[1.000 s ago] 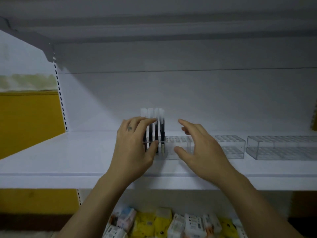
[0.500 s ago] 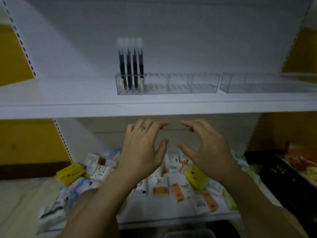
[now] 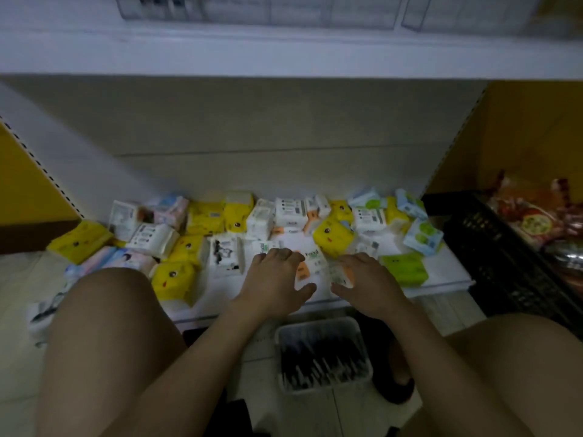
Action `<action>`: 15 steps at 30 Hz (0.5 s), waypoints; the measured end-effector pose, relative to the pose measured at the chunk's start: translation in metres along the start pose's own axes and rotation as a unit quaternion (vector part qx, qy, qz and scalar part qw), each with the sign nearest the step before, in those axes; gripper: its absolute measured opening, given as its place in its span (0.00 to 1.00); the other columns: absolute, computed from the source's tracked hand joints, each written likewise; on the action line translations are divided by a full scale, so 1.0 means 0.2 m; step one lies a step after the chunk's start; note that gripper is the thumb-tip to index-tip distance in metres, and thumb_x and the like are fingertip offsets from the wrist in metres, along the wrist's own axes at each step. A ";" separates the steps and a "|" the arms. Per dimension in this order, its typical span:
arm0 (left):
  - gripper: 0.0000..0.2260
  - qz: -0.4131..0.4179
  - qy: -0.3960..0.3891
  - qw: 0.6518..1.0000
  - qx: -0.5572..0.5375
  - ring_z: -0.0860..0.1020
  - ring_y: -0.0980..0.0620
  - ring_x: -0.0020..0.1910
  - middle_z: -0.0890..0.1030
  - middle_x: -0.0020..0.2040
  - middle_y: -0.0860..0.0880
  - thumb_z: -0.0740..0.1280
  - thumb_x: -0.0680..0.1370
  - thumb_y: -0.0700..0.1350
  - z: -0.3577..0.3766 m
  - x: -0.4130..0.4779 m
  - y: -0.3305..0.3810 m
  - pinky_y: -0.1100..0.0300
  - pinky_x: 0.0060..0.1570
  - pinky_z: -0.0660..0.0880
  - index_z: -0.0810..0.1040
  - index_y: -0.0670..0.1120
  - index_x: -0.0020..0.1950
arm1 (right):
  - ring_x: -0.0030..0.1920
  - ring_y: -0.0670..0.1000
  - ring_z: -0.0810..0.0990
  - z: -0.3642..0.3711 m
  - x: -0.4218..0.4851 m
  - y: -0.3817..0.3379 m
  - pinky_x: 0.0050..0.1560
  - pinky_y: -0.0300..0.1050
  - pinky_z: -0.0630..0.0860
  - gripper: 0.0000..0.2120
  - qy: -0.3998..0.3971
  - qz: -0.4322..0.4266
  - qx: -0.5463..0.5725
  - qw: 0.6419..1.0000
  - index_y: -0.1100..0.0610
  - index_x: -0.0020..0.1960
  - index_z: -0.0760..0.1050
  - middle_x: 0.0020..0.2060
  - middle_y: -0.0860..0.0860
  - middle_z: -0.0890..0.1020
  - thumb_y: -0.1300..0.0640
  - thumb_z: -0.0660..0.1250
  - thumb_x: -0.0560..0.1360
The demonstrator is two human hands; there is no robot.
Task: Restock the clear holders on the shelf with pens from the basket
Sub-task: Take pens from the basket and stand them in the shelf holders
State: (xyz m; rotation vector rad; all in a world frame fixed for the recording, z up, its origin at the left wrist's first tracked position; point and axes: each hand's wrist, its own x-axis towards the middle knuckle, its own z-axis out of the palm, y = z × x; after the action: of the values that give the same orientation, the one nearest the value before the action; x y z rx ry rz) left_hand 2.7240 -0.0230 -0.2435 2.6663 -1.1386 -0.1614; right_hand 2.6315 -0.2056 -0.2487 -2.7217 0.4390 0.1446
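A white basket full of dark pens stands on the floor between my knees. My left hand and my right hand hover side by side above it, over the low shelf's front edge, both empty with relaxed fingers. The clear holders sit on the white shelf at the very top of the view, blurred and cut off by the frame. A few dark pens stand in the left holder.
Many tissue packs, yellow, white and green, lie on the low shelf behind my hands. A black crate with red snack bags stands at the right. My bare knees fill the lower corners. A dark shoe sits beside the basket.
The view has dropped from the upper shelf to the floor. Both hands came down away from the holders and now hang empty above the basket.
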 end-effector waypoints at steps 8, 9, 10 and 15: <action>0.27 -0.072 -0.199 0.977 -0.014 0.70 0.44 0.65 0.72 0.65 0.45 0.61 0.76 0.63 0.43 0.12 0.05 0.47 0.62 0.67 0.68 0.48 0.69 | 0.62 0.56 0.75 0.31 -0.02 0.24 0.59 0.50 0.75 0.25 -0.145 0.066 0.068 0.985 0.56 0.68 0.72 0.65 0.55 0.75 0.48 0.70 0.75; 0.26 -0.086 -0.221 0.971 -0.034 0.71 0.44 0.64 0.73 0.65 0.45 0.62 0.76 0.62 0.49 0.12 0.07 0.48 0.62 0.69 0.70 0.48 0.69 | 0.61 0.56 0.76 0.35 -0.02 0.26 0.58 0.51 0.75 0.23 -0.165 0.067 0.079 0.981 0.57 0.67 0.72 0.63 0.55 0.76 0.50 0.70 0.75; 0.24 -0.098 -0.240 0.964 -0.060 0.72 0.44 0.62 0.74 0.64 0.45 0.62 0.77 0.60 0.56 0.11 0.08 0.49 0.61 0.71 0.71 0.48 0.68 | 0.61 0.56 0.76 0.40 -0.03 0.29 0.59 0.51 0.75 0.23 -0.187 0.073 0.090 0.975 0.58 0.68 0.71 0.63 0.56 0.77 0.52 0.69 0.76; 0.16 -0.154 -0.315 0.920 -0.176 0.77 0.47 0.55 0.79 0.58 0.44 0.61 0.80 0.50 0.89 -0.02 0.05 0.56 0.52 0.75 0.75 0.44 0.64 | 0.68 0.57 0.70 0.59 -0.07 0.43 0.64 0.48 0.72 0.31 -0.278 0.138 0.107 0.945 0.57 0.76 0.59 0.73 0.56 0.65 0.51 0.68 0.78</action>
State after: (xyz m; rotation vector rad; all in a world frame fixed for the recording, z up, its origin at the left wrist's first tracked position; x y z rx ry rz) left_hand 2.6804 -0.0577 -0.4130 2.4886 -0.7096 -1.2275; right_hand 2.5864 -0.2327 -0.3856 -2.2568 0.6158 0.8592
